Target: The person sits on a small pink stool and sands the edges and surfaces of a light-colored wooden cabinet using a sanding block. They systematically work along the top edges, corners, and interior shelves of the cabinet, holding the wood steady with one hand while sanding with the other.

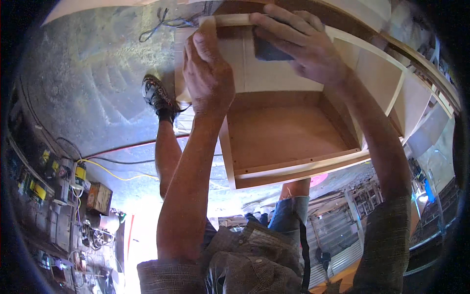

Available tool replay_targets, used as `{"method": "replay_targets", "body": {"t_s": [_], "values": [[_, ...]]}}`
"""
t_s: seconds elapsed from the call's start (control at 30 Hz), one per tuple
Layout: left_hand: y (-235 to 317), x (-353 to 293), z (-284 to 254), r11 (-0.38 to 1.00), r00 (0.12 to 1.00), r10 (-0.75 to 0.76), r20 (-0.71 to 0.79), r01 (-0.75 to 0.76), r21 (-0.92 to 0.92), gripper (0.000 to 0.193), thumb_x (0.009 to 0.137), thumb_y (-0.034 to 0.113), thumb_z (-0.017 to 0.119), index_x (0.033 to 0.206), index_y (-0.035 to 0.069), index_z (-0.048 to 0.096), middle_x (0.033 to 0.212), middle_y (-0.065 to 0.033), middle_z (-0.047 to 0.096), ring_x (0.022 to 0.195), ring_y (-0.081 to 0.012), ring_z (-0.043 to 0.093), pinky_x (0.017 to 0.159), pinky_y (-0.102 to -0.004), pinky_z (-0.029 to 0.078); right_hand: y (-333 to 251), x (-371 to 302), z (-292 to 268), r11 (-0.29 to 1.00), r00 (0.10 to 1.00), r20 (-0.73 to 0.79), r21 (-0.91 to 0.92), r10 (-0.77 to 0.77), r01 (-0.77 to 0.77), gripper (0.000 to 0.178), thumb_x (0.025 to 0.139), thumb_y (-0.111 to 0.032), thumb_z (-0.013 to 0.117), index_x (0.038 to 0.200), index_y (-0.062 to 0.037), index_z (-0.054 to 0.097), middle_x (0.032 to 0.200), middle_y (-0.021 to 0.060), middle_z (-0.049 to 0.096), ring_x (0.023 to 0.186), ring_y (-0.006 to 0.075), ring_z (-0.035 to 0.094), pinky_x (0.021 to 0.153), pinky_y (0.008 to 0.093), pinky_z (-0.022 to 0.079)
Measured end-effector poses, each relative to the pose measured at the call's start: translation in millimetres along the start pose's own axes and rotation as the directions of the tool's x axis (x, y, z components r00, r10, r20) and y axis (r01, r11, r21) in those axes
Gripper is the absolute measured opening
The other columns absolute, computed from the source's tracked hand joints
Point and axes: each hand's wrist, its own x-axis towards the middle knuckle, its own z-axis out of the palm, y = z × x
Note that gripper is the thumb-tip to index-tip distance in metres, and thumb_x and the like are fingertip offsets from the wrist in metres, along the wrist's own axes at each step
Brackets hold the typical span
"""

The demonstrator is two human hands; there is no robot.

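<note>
A pale wooden cabinet carcass (350, 159) with open compartments stands in front of me. My left hand (209, 76) is closed round the near-left end of its upper rail (232, 19), fingers bent at the corner. My right hand (306, 46) reaches over the same rail farther right and grips a dark grey flat sheet (271, 48), which looks like sandpaper. The sheet hangs over the rail's inner side, and its upper part is hidden by my fingers. Beneath my hands lies a deep box-like compartment (293, 127) with a brown bottom.
Dark cords (166, 24) lie on the concrete floor (98, 73) beyond the left corner. A yellow cable (117, 174) and a red hose (132, 146) cross the floor at left. Tools and a wooden box (99, 198) crowd the left side. My shoe (155, 93) is beside the cabinet.
</note>
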Motion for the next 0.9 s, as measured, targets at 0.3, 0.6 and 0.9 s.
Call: {"method": "replay_targets", "body": {"t_s": [0.3,0.6,0.9], "values": [[2.5,2.3,-2.7,0.992,0.998,-0.009,0.055,0.003,0.123,0.045,0.100,0.034,0.024,0.107,-0.003,0.049,0.096,-0.0258,0.053,0.088,-0.0475,0.051,0.078,-0.0524,0.040,-0.4,5.5,21.6,0.994,0.971,-0.241,0.101,-0.009,0.034,0.064,0.070,0.002,0.060,0.131,-0.0130,0.050,0.143,0.0050,0.040,0.129,0.0253,0.039,0.097,0.0399,0.035],[6.3,1.6,-6.1,0.996,0.998,-0.030,0.061,0.025,0.089,0.040,0.099,0.031,0.023,0.098,-0.002,0.046,0.092,-0.0271,0.050,0.085,-0.0503,0.047,0.075,-0.0542,0.037,-6.4,-30.7,2.3,0.994,0.994,-0.013,-0.034,0.108,-0.108,0.052,0.073,-0.006,0.060,0.124,-0.0169,0.057,0.141,-0.0039,0.042,0.133,0.0228,0.036,0.104,0.0462,0.032],[9.5,3.3,-8.0,0.994,0.992,-0.081,0.097,0.074,0.080,0.041,0.099,0.031,0.023,0.095,-0.003,0.046,0.090,-0.0276,0.050,0.084,-0.0493,0.047,0.073,-0.0528,0.036,-10.0,-154.8,-32.3,0.357,0.367,-0.462,-0.113,0.807,-0.927,0.062,0.070,0.006,0.055,0.129,-0.0137,0.051,0.120,0.0181,0.053,0.108,0.0351,0.053,0.088,0.0418,0.045]]}}
